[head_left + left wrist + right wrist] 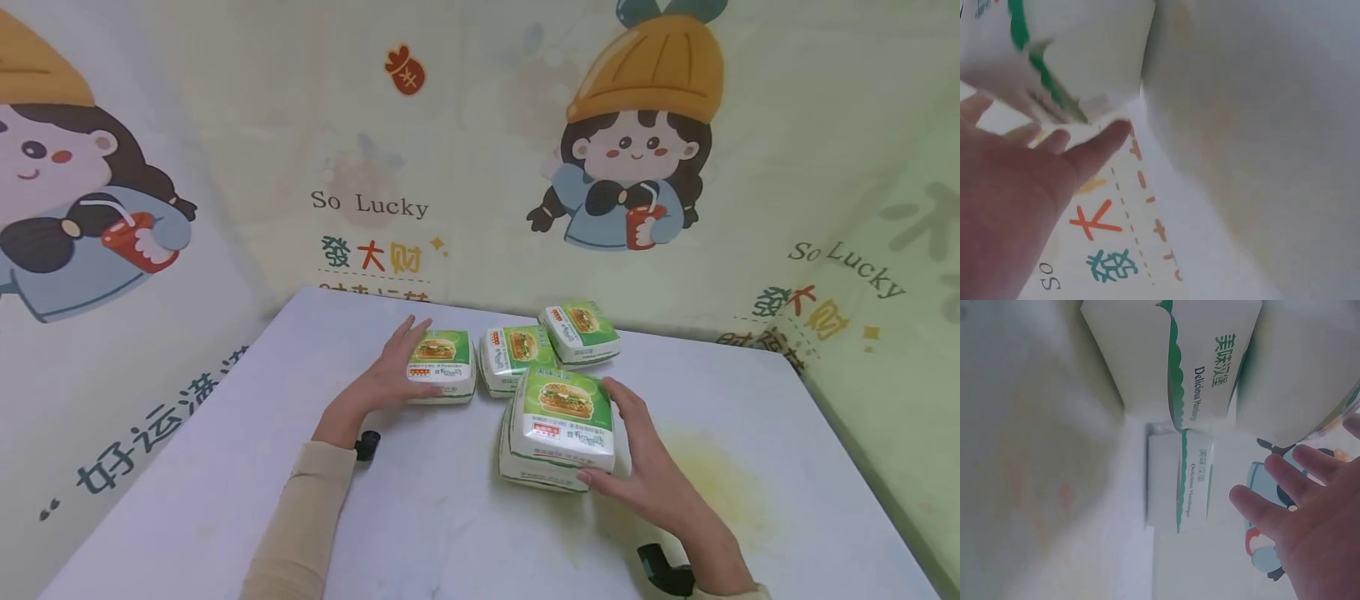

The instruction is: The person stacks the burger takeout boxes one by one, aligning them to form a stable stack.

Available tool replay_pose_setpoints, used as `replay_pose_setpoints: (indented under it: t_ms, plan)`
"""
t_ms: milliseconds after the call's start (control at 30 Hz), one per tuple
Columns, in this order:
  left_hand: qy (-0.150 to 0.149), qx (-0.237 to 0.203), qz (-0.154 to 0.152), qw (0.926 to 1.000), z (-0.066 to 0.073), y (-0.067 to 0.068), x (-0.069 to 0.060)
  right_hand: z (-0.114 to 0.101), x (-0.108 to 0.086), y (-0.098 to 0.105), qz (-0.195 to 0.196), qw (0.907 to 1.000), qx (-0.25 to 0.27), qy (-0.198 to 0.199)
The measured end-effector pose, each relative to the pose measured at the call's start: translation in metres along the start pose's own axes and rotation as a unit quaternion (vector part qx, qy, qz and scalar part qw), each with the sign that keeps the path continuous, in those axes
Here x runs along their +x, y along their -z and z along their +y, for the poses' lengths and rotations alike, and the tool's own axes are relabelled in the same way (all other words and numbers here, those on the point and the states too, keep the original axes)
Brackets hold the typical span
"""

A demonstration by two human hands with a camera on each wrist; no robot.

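Note:
A white-and-green hamburger box [568, 404] sits at the top of a front stack, its label facing up. My right hand [660, 492] grips it at the right side, thumb at the near corner, index finger at the far one. Beneath it the lower hamburger box [1175, 359] mostly hides in the head view. My left hand [382, 375] is at another hamburger box [444, 354], its thumb by the front face and its fingers spread by the left and far sides. In the left wrist view its fingers [1100, 147] look straight; contact there is unclear.
A hamburger box [517, 358] stands behind the stack, between the left box and one more hamburger box [579, 333] at the back right. The white table [420, 517] meets a printed cloth backdrop [480, 150] along its far edge.

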State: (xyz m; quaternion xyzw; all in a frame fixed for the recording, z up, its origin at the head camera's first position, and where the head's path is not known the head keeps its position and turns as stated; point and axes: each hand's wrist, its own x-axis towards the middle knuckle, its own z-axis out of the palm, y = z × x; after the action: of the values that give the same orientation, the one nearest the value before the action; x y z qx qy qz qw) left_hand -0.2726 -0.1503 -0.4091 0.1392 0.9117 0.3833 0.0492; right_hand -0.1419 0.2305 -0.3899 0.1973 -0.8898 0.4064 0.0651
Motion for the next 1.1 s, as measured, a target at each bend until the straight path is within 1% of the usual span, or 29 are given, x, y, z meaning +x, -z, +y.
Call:
replay_pose_setpoints:
  t_ms: [100, 133, 267, 333, 400, 533, 600, 667, 767, 867, 967, 1100]
  plan:
    - [-0.013, 0.011, -0.012, 0.9998, -0.003, 0.008, 0.003, -0.001, 0.001, -0.001, 0.000, 1.0000, -0.003, 0.004]
    - [-0.016, 0.017, -0.020, 0.9995, -0.003, 0.010, 0.003, -0.001, 0.001, -0.001, 0.001, 1.0000, -0.006, 0.005]
    - [-0.017, 0.055, -0.050, 0.9971, -0.008, 0.015, 0.002, -0.002, 0.000, -0.001, 0.002, 0.9997, -0.020, 0.009]
    - [-0.015, 0.069, -0.060, 0.9957, -0.010, 0.016, 0.000, -0.002, 0.000, -0.001, 0.001, 0.9995, -0.030, 0.010]
    - [-0.019, 0.073, -0.067, 0.9949, -0.012, 0.016, -0.003, -0.002, 0.000, -0.001, 0.000, 0.9992, -0.037, 0.012]
    - [-0.032, 0.067, -0.074, 0.9944, -0.014, 0.014, -0.006, -0.003, -0.001, 0.000, 0.002, 0.9989, -0.046, 0.009]
    - [-0.040, 0.068, -0.068, 0.9946, -0.013, 0.013, -0.008, -0.002, -0.001, -0.001, 0.004, 0.9989, -0.046, 0.005]
    - [-0.039, 0.063, -0.057, 0.9956, -0.011, 0.015, -0.012, -0.002, -0.001, -0.003, 0.004, 0.9991, -0.042, 0.003]
    - [-0.033, 0.054, -0.037, 0.9973, -0.006, 0.020, -0.018, -0.002, -0.001, -0.005, 0.005, 0.9993, -0.037, 0.005]
    - [-0.037, 0.046, -0.016, 0.9982, -0.001, 0.026, -0.024, -0.002, -0.001, -0.007, 0.005, 0.9993, -0.035, 0.011]
    - [-0.057, 0.040, 0.003, 0.9976, 0.006, 0.031, -0.028, -0.002, -0.001, -0.006, 0.009, 0.9991, -0.036, 0.020]
    - [-0.083, 0.036, 0.029, 0.9955, 0.018, 0.035, -0.031, -0.003, -0.002, -0.005, 0.013, 0.9990, -0.030, 0.028]
